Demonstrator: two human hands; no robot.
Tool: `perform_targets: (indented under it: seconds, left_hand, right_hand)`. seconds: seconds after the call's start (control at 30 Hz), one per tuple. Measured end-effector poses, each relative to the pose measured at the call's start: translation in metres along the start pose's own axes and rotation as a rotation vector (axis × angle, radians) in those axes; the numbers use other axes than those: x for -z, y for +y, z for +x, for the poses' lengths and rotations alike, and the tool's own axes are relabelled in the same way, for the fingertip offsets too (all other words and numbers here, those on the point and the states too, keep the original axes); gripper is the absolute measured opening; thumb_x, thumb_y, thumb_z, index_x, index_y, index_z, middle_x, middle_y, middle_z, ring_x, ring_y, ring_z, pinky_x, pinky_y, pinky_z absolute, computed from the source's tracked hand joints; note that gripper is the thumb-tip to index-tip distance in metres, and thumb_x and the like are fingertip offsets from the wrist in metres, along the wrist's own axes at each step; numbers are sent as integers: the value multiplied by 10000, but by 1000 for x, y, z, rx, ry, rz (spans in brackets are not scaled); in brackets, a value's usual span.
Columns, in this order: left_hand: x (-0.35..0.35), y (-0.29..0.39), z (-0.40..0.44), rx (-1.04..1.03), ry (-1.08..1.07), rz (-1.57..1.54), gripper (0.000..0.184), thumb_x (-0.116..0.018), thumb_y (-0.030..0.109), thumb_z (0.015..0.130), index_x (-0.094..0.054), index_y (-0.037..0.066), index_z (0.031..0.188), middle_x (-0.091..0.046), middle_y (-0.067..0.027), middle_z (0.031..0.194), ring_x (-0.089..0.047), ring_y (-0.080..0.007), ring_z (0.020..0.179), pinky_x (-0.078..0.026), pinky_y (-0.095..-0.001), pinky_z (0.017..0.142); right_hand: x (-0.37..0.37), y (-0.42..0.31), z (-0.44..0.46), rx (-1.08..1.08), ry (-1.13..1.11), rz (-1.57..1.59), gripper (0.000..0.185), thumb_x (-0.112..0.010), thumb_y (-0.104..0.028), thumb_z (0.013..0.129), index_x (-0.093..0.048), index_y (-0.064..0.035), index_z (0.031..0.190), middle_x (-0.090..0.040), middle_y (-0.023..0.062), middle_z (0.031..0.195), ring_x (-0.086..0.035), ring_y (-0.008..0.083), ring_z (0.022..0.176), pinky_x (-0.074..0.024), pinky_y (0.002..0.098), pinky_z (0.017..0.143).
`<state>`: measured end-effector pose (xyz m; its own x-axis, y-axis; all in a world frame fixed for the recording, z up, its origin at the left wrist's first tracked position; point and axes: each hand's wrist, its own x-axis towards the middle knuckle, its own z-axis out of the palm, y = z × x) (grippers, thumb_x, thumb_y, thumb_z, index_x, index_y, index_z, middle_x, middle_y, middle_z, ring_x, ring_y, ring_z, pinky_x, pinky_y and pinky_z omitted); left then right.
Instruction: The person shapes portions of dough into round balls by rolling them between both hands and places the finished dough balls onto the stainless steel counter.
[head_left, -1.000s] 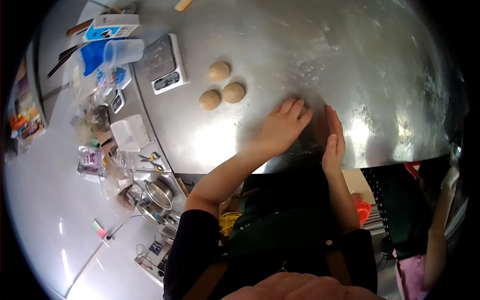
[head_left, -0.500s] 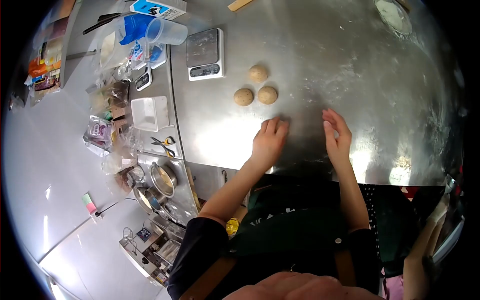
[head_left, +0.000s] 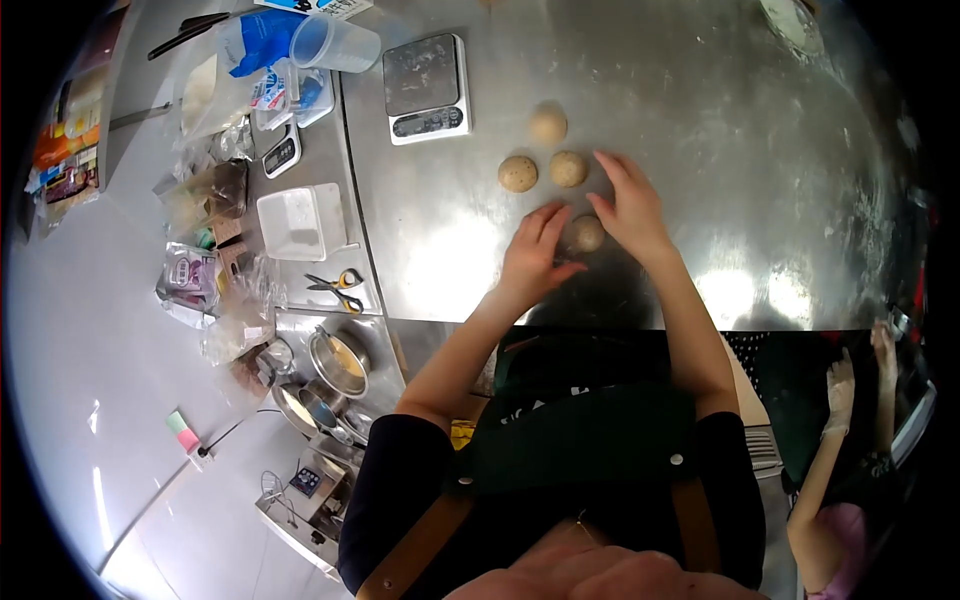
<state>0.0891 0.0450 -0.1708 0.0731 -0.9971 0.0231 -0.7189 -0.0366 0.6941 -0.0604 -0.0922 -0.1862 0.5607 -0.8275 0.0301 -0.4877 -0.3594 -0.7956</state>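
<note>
A round, speckled light-brown dough ball [head_left: 586, 233] sits on the steel table between my two hands. My left hand [head_left: 532, 262] is at its left side, fingers stretched forward and thumb apart. On the other side, my right hand [head_left: 634, 212] is open, with its fingers reaching forward and its thumb close to the ball. Whether either hand touches the ball I cannot tell. Just beyond my fingertips rest three more balls: the left dough ball [head_left: 518, 174], the right dough ball [head_left: 567, 169] and the slightly blurred back dough ball [head_left: 548, 124].
A kitchen scale [head_left: 427, 88] stands at the back left of the steel table [head_left: 720, 130]. Further left are a white tub [head_left: 301, 222], scissors [head_left: 337, 291], a plastic cup [head_left: 335, 43] and metal bowls [head_left: 339, 362]. At right, another person's gloved hand [head_left: 840, 398] shows below the table edge.
Both hands have moved together around a dough ball that was not visible before. My left fingers have uncurled, and my right hand has gone forward and left. The camera view has shifted.
</note>
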Motion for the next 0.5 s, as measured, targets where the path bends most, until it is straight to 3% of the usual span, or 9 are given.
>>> perform_targets:
  seconds: [0.07,0.23,0.33,0.5]
  left_hand:
    - [-8,1,8,-56,-61,-18,883,-884,120,567,-481,33,1349,-507,-186,1319,-519,-378,1171,-486,-426,954]
    - [-33,-8,16,-178,-112,113,659,-820,187,647,-537,-15,1208,-543,-198,1195,-523,-406,1097,-464,-449,935]
    - [-40,-11,17,-209,-130,151,574,-798,183,673,-576,-5,1168,-556,-207,1171,-528,-421,1078,-473,-473,907]
    - [-53,-17,14,-244,-51,216,468,-762,195,710,-623,13,1117,-582,-192,1132,-546,-414,1073,-489,-495,856]
  right_hand:
    - [-12,-1,11,48,-1,-76,597,-765,-131,738,-555,-78,1295,-580,105,1251,-572,324,1123,-507,397,890]
    - [-28,-19,33,-14,-122,-246,629,-822,-211,665,-592,-90,1238,-583,72,1199,-565,284,1123,-523,394,861]
    - [-34,-31,44,-111,-203,-356,600,-837,-225,637,-618,-104,1183,-569,52,1133,-563,259,1086,-536,402,820]
    - [-52,-27,43,-68,-157,-456,533,-819,-190,649,-637,-125,1146,-546,46,1095,-554,259,1064,-541,405,782]
